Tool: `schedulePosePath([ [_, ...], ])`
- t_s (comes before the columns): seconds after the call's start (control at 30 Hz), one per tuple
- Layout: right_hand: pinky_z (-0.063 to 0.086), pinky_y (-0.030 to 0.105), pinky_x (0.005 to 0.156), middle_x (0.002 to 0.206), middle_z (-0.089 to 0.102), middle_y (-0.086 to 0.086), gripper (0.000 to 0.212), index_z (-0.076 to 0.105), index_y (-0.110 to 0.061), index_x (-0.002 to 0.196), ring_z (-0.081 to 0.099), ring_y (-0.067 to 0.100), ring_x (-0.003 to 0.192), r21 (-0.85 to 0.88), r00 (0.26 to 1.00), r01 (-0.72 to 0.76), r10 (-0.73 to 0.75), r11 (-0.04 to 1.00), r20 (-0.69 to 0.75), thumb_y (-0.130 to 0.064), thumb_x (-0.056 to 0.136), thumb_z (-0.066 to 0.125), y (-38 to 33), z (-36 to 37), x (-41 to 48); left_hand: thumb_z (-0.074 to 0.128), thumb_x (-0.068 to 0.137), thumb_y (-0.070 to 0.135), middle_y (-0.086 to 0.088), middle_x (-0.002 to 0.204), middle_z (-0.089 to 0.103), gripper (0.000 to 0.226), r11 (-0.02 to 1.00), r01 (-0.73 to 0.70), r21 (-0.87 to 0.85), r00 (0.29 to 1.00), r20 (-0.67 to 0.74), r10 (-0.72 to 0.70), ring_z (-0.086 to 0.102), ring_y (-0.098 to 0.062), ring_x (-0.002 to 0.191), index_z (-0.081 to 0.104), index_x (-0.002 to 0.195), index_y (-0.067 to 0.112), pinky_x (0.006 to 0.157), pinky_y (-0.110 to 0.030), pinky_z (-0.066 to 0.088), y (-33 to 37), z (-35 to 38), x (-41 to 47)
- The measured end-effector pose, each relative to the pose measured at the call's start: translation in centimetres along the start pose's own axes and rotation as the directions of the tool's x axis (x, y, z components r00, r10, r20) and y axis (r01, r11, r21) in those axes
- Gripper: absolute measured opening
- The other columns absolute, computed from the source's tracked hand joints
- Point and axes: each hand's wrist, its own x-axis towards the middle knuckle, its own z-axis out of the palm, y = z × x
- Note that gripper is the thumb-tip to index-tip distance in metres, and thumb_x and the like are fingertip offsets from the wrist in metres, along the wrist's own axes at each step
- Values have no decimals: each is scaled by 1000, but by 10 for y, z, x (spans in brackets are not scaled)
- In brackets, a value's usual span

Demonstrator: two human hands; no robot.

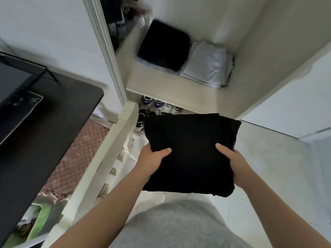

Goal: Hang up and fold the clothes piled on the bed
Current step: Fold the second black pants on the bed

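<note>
A folded black garment (191, 149) is held flat in front of me, below the open wardrobe. My left hand (152, 160) grips its near left edge, thumb on top. My right hand (236, 163) grips its near right edge the same way. On the wardrobe shelf (161, 86) lie a folded dark garment (164, 45) at the left and a folded white stack (207, 63) at the right. The bed shows only as a pink quilted cover (75, 158) behind the white footboard (107, 149).
Several shoes (157, 108) stand on the wardrobe floor under the shelf. A black desk (44, 126) juts in from the left. The wardrobe's open door (295, 97) stands at the right. Hanging clothes (118, 18) fill the left compartment. Pale floor tiles (268, 167) spread to the right.
</note>
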Motion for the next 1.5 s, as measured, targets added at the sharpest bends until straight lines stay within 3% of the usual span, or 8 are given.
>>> schedulePosePath([
  [0.13,57,47,88,114,75,5,69,62,-17,127,72,30,104,48,1000,-9,10,999,-15,-44,67,82,-29,2,42,78,86,27,15,103,71,28,999,12,37,1000,-3,-11,68,-7,93,62,108,33,69,-21,51,39,9,46],
  [0.37,62,33,67,108,77,4,61,67,-20,118,75,25,95,147,999,23,-29,989,44,-40,65,89,-111,32,131,79,84,24,8,102,73,35,998,-13,59,990,-142,21,70,-12,89,64,115,25,65,-21,54,128,20,133],
  [0.53,60,32,74,109,77,-1,50,68,-25,116,75,20,95,141,994,94,-100,986,36,-42,72,85,-164,56,186,82,80,25,-1,106,73,48,999,20,46,975,-221,-9,70,-26,96,64,124,19,90,-44,57,184,21,193],
  [0.87,60,35,78,110,76,3,63,69,-20,118,74,24,100,218,989,139,-127,966,-71,-43,64,90,-233,107,281,79,81,19,15,89,71,27,981,-77,179,973,-201,114,68,-5,83,66,103,29,54,-9,49,270,7,329],
  [0.97,61,32,75,115,75,3,59,67,-19,124,73,23,102,243,984,171,-156,955,-82,-35,72,89,-260,115,313,78,84,15,18,89,69,31,972,-115,205,972,-177,153,68,-4,85,68,112,23,64,-12,52,296,9,370],
  [1.13,58,43,90,116,75,1,66,65,-21,128,72,25,106,196,976,202,-180,959,-126,-42,70,88,-318,137,392,75,87,21,3,119,69,47,923,-207,323,945,-179,275,64,-23,113,61,131,20,104,-45,50,353,13,460],
  [1.33,61,47,85,104,77,2,58,65,-20,124,75,27,95,146,971,196,-172,970,-164,-43,74,83,-376,170,498,71,89,26,-3,125,67,44,831,-219,512,893,-239,382,60,-30,121,57,130,19,107,-48,44,407,11,571],
  [1.5,50,45,104,135,59,4,68,36,-22,146,61,25,118,-76,939,213,-226,974,-260,-29,90,74,-376,198,559,65,95,23,-14,149,46,65,700,-164,695,853,-255,454,42,-36,138,32,149,10,114,-51,34,400,15,627],
])
